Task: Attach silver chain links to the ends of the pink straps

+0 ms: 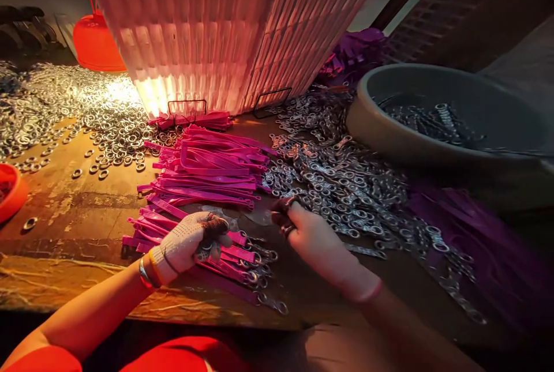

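Gloved in white knit fabric, the left hand [190,245] was curled shut around a small metal clasp piece [203,254], resting on the near end of a heap of magenta plastic straps [208,173] spread across the worn wooden table [82,210]. Gold bangles [147,271] ringed that wrist. Several straps just beside the hand already carried metal clasps at their ends [259,265], fanned out toward the table's near edge.

Opposite it, the right hand [315,239], in a pinkish glove with dark-stained fingertips [283,207], pinched its fingers together at the edge of a wide drift of silver metal clasps [346,181]; whether a single clasp sat between the fingertips could not be told. Both hands lay near each other, apart, with a bare patch of table between them.

Left of the straps lay a second spread of loose silver metal rings [86,112], brightly lit. Behind the straps stood a tall pink ribbed stack [225,32], and to its left a red plastic container [95,43]. A round grey basin [433,124] holding more metal pieces stood at the right, well apart from the hands, with darker purple straps [489,245] in front of it. An orange bowl's rim [12,193] showed at the far left edge.
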Demonstrator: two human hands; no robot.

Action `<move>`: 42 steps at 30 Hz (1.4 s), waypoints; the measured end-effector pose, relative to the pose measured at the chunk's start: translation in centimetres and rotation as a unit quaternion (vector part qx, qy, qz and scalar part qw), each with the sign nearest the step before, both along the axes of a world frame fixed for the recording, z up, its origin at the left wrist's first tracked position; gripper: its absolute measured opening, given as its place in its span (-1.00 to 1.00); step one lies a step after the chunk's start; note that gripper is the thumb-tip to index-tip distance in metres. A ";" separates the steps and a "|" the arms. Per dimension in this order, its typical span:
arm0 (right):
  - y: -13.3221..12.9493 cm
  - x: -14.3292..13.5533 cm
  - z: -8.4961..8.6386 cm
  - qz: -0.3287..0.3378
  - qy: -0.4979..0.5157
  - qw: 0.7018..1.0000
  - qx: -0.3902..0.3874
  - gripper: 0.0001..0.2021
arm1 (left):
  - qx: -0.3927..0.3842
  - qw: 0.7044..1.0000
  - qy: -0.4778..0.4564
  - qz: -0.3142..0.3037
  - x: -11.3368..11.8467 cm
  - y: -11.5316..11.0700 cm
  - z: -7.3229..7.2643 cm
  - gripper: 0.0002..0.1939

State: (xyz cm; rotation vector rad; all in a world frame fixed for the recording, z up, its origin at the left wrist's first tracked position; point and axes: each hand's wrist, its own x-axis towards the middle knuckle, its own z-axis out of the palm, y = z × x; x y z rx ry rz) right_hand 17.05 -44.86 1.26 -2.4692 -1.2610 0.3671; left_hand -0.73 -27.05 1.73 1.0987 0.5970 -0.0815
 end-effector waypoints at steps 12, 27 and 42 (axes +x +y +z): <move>3.6 -7.2 6.1 0.038 0.384 0.902 0.195 -0.65 | 0.081 0.983 -0.065 -0.153 -0.5 0.1 2.2 -0.48; 4.1 -7.4 3.9 0.052 -0.043 0.997 -0.050 -0.65 | 0.200 0.978 -0.061 -0.028 0.6 -0.9 -0.4 -0.79; 2.7 -4.0 2.6 -0.161 0.114 0.975 0.104 -0.77 | 0.662 0.731 -0.038 -0.163 11.0 4.4 0.6 -0.77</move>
